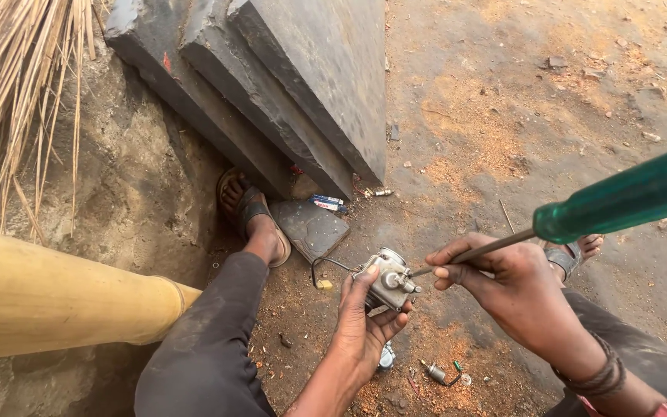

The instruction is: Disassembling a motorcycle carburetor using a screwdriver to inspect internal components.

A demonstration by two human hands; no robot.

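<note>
Three slate slabs [287,85] lean together at 12 o'clock, the largest items in view; a thick bamboo pole [48,297] lies at 9 o'clock beside dry thatch stalks [9,85]. I squat on sawdust-strewn dirt ground [519,100], sandalled left foot [260,224] at 11 o'clock of centre.

My right hand [511,289] is at 3 o'clock, fingers curled closed round the steel shank of a green-handled screwdriver [619,202], thumb and forefinger pinching near the tip. My left hand [364,328] is at 6 o'clock, fingers wrapped from below round a small metal carburetor [386,279], held just off the ground at centre; a thin black cable [326,266] loops from its 9 o'clock side.

Status, as judged: the screwdriver tip meets a side screw on the carburetor body, so adjustment or disassembly appears under way. Loose small parts [438,373] lie at 5 o'clock; the body itself looks largely assembled.
</note>
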